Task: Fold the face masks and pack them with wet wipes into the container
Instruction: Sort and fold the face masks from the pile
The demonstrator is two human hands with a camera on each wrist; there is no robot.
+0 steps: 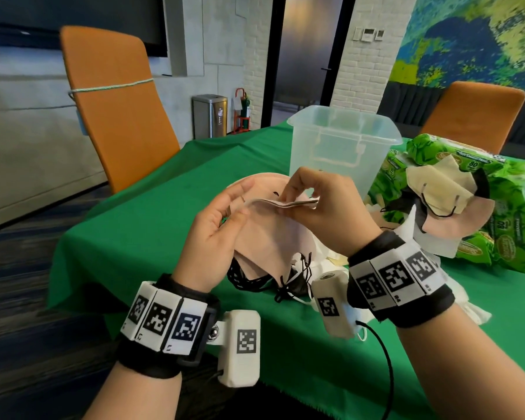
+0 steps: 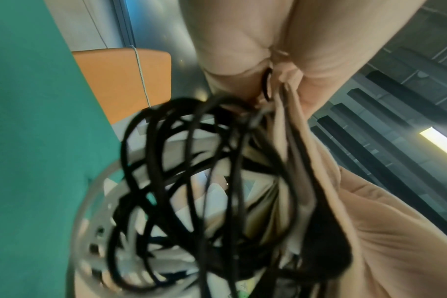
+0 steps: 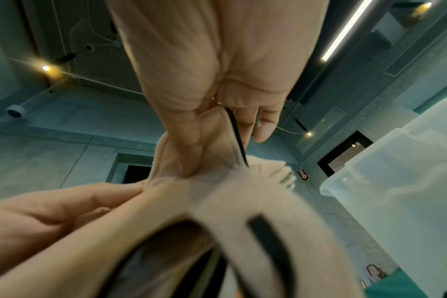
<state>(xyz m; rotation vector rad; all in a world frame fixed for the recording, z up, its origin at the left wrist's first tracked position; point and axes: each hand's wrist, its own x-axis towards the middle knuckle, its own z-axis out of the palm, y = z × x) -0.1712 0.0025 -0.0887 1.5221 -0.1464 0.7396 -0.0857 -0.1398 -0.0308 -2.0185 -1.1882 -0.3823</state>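
Note:
Both hands hold a pale pink face mask (image 1: pixel 270 231) above the green table. My right hand (image 1: pixel 319 204) pinches its folded top edge (image 3: pixel 232 145) between thumb and fingers. My left hand (image 1: pixel 222 219) grips the mask's left end, thumb on the fabric (image 2: pixel 288 84). Black ear loops (image 2: pixel 191 181) dangle below the mask. The clear plastic container (image 1: pixel 343 147) stands open just behind the hands. Green wet wipe packs (image 1: pixel 503 207) lie at the right with beige and pink masks (image 1: pixel 443 189) draped over them.
More masks with black and white loops (image 1: pixel 288 283) lie on the green tablecloth (image 1: pixel 152 219) under the hands. Orange chairs (image 1: pixel 115 104) stand at the table's left and far right. A steel bin (image 1: pixel 209 115) stands by the back wall.

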